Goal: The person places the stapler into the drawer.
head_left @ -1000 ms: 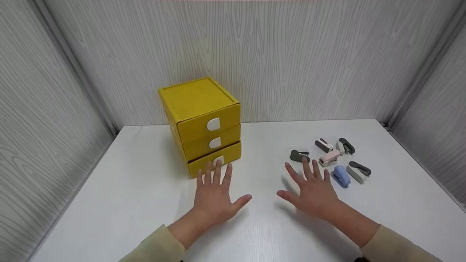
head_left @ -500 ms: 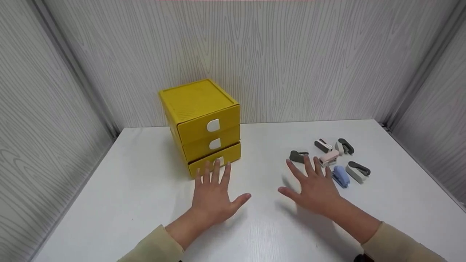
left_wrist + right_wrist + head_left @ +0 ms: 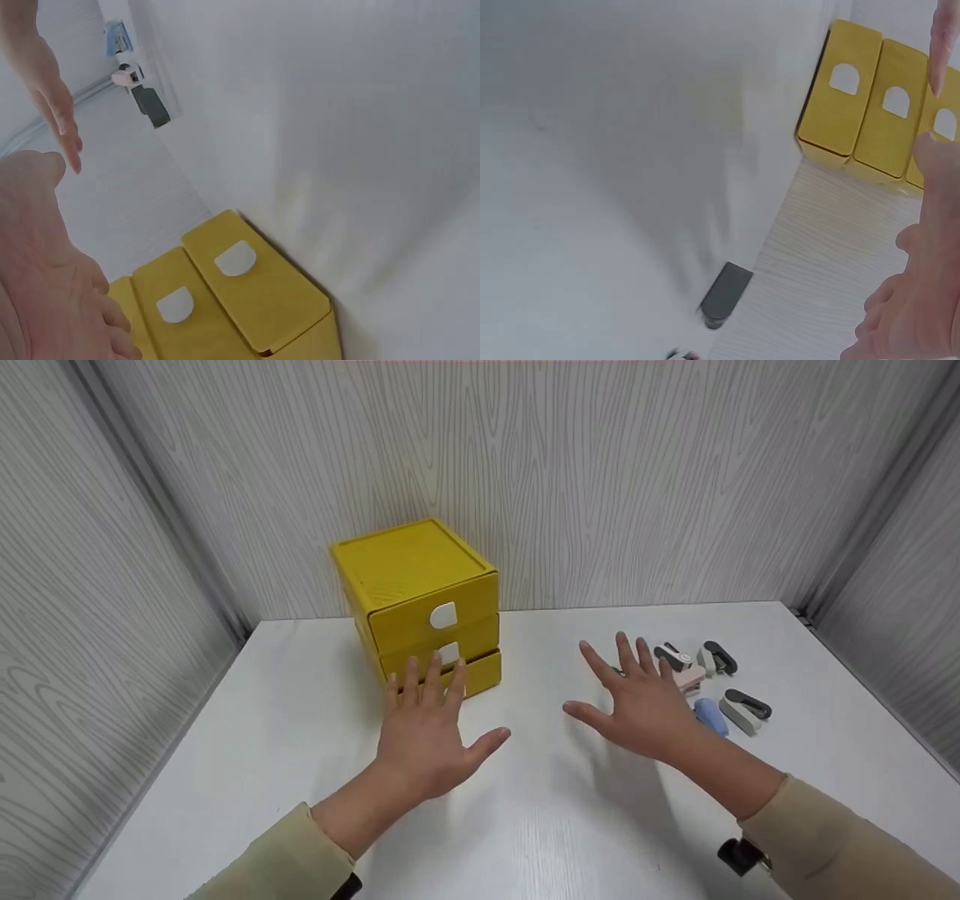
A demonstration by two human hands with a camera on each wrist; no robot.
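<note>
- The yellow drawer unit (image 3: 416, 604) stands at the counter's (image 3: 247, 750) back left, its 3 drawers looking closed.
- The left hand (image 3: 429, 729), fingers spread, has lifted since a second ago and now hovers before the bottom drawer (image 3: 480, 675), holding nothing.
- The right hand (image 3: 639, 703), also spread and empty, has moved forward over the small staplers (image 3: 739, 709), probably covering the dark one.

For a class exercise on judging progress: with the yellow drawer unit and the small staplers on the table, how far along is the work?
Nothing looks done: all three drawers of the yellow drawer unit look shut, and the staplers lie loose on the table. In hand: the left hand, open, hovers before the lowest drawer; the right hand, open, hovers by the staplers. No stapler is gripped.
</note>
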